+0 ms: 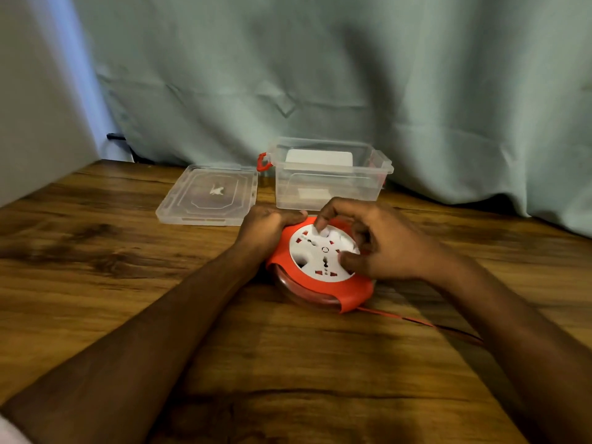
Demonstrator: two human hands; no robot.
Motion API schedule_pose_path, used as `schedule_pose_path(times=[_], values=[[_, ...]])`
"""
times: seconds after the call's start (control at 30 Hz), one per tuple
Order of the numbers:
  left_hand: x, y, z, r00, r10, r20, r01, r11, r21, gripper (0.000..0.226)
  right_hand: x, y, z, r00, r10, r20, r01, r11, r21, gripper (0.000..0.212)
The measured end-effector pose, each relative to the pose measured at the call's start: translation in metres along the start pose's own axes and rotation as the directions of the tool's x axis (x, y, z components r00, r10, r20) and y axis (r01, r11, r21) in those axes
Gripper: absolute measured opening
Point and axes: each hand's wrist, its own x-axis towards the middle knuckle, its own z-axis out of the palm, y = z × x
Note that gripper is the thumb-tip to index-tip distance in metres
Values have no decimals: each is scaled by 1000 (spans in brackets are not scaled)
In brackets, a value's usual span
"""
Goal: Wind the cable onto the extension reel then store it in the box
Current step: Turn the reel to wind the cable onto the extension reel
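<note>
The round red-and-white plastic extension reel [320,267] lies flat on the wood-grain table [112,283], just in front of the clear plastic storage box [330,174]. The left hand [266,229] is clamped on the reel's red rim at the far-left edge, fingers curled over it. The right hand [378,241] sits on the white socket face, fingertip and thumb pinching what looks like the small white winding knob [323,232]. The thin red cable [416,318] leaves the reel at its near-right edge and trails off under the right forearm.

Winding looks to be underway, not finished — cable is out on the table. To do it well: hold the red housing dead still with the left hand, turn only the white disc with the knob, at a steady pace. Keep the loose cable running straight into the slot so it doesn't kink or bunch at the mouth. Don't let the reel skate toward the box.

Hard to tell:
- how much cable is left — it runs out of sight behind the right arm, plug not visible
- how full the spool is; only a dim band shows through the clear lower half
- exact grip on the knob, it's blurred
- the white item inside the box, unidentifiable

The box's clear flat lid [208,200] lies off to its left, so the box is open and ready.
</note>
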Motion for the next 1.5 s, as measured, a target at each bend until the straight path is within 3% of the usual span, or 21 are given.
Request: schedule_pose_path(times=[0.13,0.27,0.47,0.6,0.73,0.9,1.07,1.23,1.5], values=[[-2,2,0,999,12,46,-13,1000,21,23,0,9,-8,993,-8,116,-6,992,123,62],[-4,3,0,998,13,63,-13,1000,14,24,0,12,-10,993,2,119,-5,1000,27,79],[-2,2,1,998,-11,58,11,1000,0,23,-3,-2,-6,999,53,3,-53,998,-41,75],[-1,0,1,999,-21,40,22,1000,-15,23,1,-10,4,988,137,-78,-149,972,-183,60],[-1,0,2,999,-17,32,17,1000,-15,21,8,-16,14,958,264,-112,-281,944,-172,64],[-1,1,2,998,2,55,-1,1000,-10,22,11,-22,29,966,175,-190,-219,945,-244,66],[-1,1,0,999,21,35,-21,1000,-10,20,5,-8,9,998,8,-61,-11,998,-62,29],[1,3,-1,998,23,64,-24,999,29,20,2,11,-8,993,-63,105,53,994,97,44],[1,-1,1,996,53,78,-60,995,86,18,-2,-1,-12,997,33,72,-30,998,-49,66]])
